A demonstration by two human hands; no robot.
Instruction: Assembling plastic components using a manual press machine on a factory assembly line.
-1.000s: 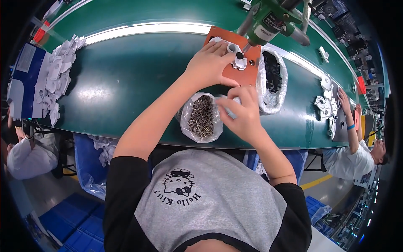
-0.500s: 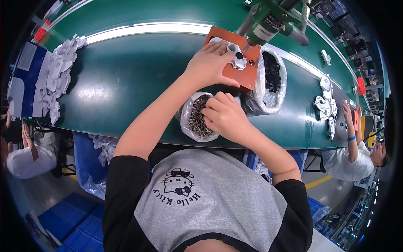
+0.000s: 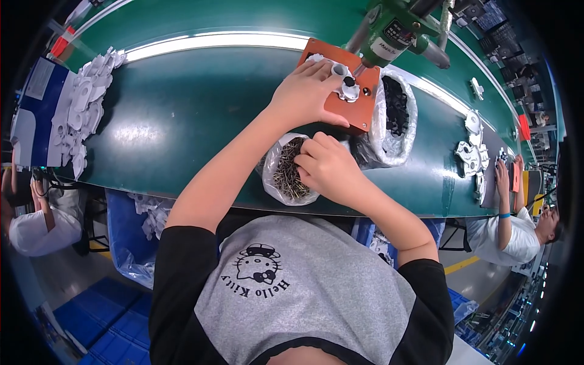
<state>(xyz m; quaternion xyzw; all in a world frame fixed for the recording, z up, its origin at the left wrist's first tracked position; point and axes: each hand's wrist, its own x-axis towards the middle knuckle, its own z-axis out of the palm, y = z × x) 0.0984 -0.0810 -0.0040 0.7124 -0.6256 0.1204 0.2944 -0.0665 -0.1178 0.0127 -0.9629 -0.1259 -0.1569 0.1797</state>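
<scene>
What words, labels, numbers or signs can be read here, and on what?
Grey shirt: black lettering curving beneath a cartoon head; readable, but not copied here.
Green machine: dark plate and white label; too small to read.
Blue-and-white box: pale label; print too small to read.

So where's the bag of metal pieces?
In the head view, the bag of metal pieces is near the centre, on the green bench, its right side under the right hand.
</scene>
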